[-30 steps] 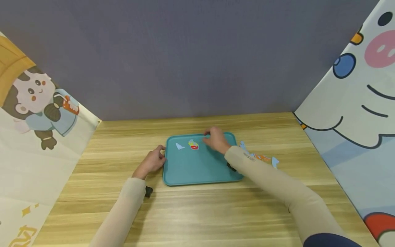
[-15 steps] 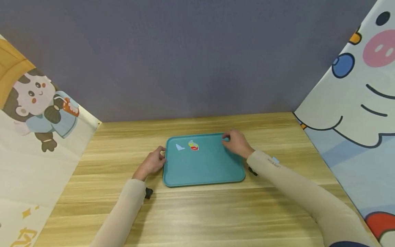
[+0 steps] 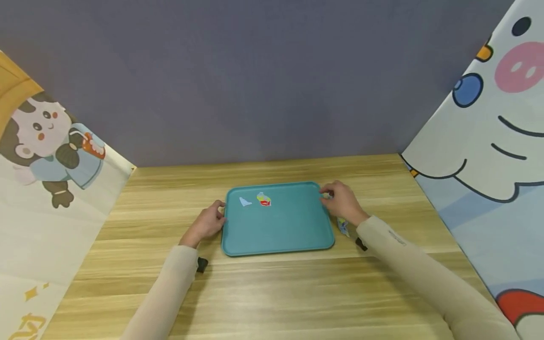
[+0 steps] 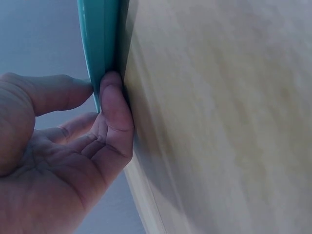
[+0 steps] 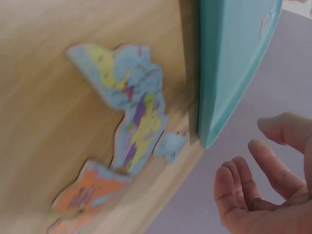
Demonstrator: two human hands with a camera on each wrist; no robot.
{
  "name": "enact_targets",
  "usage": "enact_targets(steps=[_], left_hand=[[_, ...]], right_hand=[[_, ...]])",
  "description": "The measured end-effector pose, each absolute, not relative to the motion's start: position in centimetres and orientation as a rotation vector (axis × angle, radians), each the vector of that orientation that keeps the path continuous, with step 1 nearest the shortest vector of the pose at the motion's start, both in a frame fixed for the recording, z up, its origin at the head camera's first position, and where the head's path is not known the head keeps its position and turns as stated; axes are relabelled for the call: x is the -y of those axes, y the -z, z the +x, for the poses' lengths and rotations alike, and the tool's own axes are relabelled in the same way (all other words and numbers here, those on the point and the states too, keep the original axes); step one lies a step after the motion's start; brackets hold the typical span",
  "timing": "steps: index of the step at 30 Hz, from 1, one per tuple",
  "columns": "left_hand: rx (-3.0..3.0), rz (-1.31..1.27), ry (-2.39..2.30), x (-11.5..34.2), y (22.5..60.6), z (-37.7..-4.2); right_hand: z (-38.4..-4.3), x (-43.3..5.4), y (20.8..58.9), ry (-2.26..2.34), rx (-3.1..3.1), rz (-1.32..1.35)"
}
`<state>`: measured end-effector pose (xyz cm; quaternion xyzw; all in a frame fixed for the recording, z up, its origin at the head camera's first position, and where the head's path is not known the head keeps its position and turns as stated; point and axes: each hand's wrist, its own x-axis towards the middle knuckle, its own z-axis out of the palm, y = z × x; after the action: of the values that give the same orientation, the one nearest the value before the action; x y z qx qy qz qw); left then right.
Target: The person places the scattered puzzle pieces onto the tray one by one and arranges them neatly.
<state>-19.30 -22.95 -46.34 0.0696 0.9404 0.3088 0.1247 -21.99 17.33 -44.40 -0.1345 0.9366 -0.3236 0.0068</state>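
My left hand point(image 3: 207, 222) holds the left edge of a teal tray point(image 3: 278, 229). In the left wrist view its thumb lies against the rim, and a finger curls round from the table side. Two flat map puzzle pieces lie in the tray's upper left: a pale blue one point(image 3: 245, 202) and a multicoloured one point(image 3: 264, 199). Beyond the tray's right edge hovers my right hand point(image 3: 343, 202), fingers loosely bent and holding nothing. Below it, more puzzle pieces lie on the table: a blue-yellow piece point(image 5: 139, 131), a small blue piece point(image 5: 170, 145) and an orange piece point(image 5: 90, 186).
The wooden table point(image 3: 272, 293) runs back to a grey panel point(image 3: 272, 94). Printed cartoon panels stand at the left point(image 3: 25, 212) and right point(image 3: 493, 198). In the head view my right hand and sleeve partly cover the loose pieces.
My right hand has moved rightward from above the tray to past its right edge, over the loose pieces. The left hand keeps its hold, and the two pieces in the tray stay put.
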Motion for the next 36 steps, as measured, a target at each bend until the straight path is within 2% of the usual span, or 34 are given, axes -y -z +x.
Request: enact_targets(steps=[13, 36], left_hand=[[-2.733, 0.198, -0.912, 23.2, 46.3, -19.4], [-2.728, 0.187, -0.901, 22.8, 46.3, -19.4]], right_hand=[[-21.2, -20.4, 44.7, 0.935, -2.876, -0.331], [-21.7, -20.1, 46.4, 0.873, -2.876, -0.187]])
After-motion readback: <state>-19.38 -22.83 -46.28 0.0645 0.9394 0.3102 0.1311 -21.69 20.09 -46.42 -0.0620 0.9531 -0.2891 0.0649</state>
